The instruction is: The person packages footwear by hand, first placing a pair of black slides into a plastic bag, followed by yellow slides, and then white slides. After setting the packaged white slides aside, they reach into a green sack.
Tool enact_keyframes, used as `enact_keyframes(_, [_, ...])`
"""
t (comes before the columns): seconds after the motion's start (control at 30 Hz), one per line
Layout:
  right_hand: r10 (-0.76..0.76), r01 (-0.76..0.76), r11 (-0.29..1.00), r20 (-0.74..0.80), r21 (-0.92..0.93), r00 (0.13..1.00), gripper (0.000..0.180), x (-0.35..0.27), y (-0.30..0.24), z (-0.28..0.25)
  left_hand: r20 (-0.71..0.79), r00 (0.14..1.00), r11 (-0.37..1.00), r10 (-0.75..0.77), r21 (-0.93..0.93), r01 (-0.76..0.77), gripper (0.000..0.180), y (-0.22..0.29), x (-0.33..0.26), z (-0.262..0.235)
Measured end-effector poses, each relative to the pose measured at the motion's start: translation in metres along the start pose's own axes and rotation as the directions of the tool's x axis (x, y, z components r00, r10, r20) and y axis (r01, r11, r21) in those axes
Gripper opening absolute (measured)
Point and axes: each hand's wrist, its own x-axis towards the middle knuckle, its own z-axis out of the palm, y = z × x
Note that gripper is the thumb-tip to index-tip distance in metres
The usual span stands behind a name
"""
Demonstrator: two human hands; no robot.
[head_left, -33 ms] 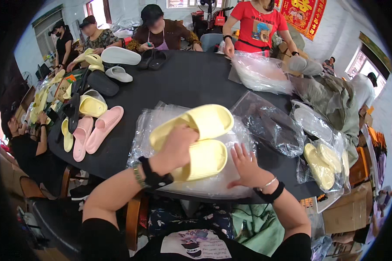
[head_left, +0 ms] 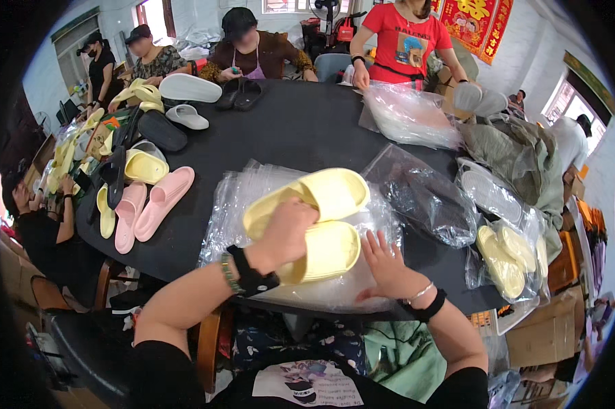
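A pair of pale yellow slide slippers is gripped in my left hand, the fingers closed around their inner edges. The two lie side by side with toe ends pointing right, above a stack of clear plastic bags. My right hand rests flat on the bags' right part, its fingers spread and holding nothing. Part of the lower slipper is hidden behind my left hand and wrist.
Pink slippers and black ones lie left on the black table. Bagged dark slippers and bagged yellow slippers are at right. More clear bags lie before a person in red. Other people sit across.
My left hand has shifted a little to the right with the yellow slippers. My right hand stays almost where it was on the bags.
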Motion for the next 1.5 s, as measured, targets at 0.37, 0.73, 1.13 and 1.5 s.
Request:
enact_keyframes(0.37, [-0.029, 0.015, 0.993, 0.115, 0.12, 0.993, 0.136, -0.018, 0.001, 0.034, 0.006, 0.977, 0.974, -0.214, 0.078, 0.213, 0.013, -0.064, 0.02, 0.085])
enact_keyframes(0.73, [-0.049, 0.034, 0.989, 0.109, 0.141, 0.993, 0.137, -0.014, 0.001, 0.042, -0.282, 0.906, 0.867, -0.317, 0.3, 0.397, 0.011, -0.146, -0.019, 0.0])
enact_keyframes(1.13, [-0.003, -0.017, 0.979, 0.101, 0.202, 0.995, 0.1, -0.016, 0.0, 0.043, -0.14, 0.958, 0.968, -0.248, -0.003, 0.25, 0.018, -0.062, -0.091, 0.01])
enact_keyframes(1.5, [0.028, -0.032, 0.987, 0.033, 0.154, 0.999, 0.108, -0.019, 0.001, 0.053, 0.171, 0.968, 0.957, -0.183, -0.195, 0.215, 0.031, -0.081, -0.088, -0.01])
